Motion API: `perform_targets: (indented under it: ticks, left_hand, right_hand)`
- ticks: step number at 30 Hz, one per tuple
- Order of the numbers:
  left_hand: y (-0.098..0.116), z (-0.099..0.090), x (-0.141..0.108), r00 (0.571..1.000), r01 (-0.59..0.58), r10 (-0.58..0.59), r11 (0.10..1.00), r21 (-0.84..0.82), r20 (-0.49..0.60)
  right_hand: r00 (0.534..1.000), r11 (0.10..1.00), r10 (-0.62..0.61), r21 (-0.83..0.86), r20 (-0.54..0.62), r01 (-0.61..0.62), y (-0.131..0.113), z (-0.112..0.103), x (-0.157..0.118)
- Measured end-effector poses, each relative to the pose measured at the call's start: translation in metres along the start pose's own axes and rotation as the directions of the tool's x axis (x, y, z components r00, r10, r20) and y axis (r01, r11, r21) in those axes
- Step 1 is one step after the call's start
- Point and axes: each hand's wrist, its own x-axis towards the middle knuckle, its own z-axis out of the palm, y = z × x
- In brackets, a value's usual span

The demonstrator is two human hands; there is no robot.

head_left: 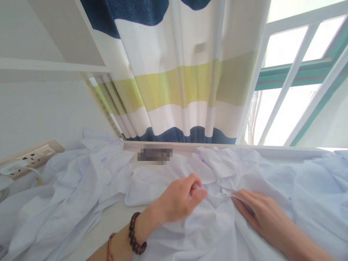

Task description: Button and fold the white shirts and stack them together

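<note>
A white shirt (209, 224) lies rumpled in front of me, its collar (214, 165) toward the window side. My right hand (261, 210) pinches the shirt's front edge between thumb and fingers. Just left of those fingertips a small button (225, 194) seems to sit on the cloth. Above the shirt hovers my left hand (179, 199), fingers curled in and thumb toward the right, with nothing visible in it. Dark beads circle the left wrist. Folds hide the lower part of the shirt.
More white garments are heaped at the left (73, 181) and right (318, 188). A power strip (40, 156) with a plugged-in white cable is at the far left. A striped curtain (179, 83) hangs behind, beside a barred window (296, 72). A blurred patch covers something by the ledge.
</note>
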Motion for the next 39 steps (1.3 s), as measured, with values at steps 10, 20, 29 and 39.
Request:
perform_targets:
  ticks: [10,20,29,39]
  left_hand:
    - [0.018,0.066,0.048,0.970,-0.231,0.197,0.931,0.284,0.143]
    - [0.034,0.031,0.079,0.974,-0.216,0.227,0.906,0.363,0.010]
    - [0.033,0.020,0.071,0.973,-0.217,0.190,0.942,0.255,0.129]
    - [0.053,0.001,0.054,0.953,0.083,0.072,0.872,-0.483,0.294]
  right_hand:
    - [0.944,0.938,0.325,0.107,0.063,-0.330,0.042,-0.021,0.033]
    - [0.898,0.941,0.290,0.071,0.330,-0.330,0.045,-0.067,0.032]
    - [0.806,0.851,0.513,-0.304,0.297,-0.429,0.028,-0.111,0.012]
    - [0.847,0.825,0.422,0.252,0.322,-0.506,0.017,-0.111,0.012]
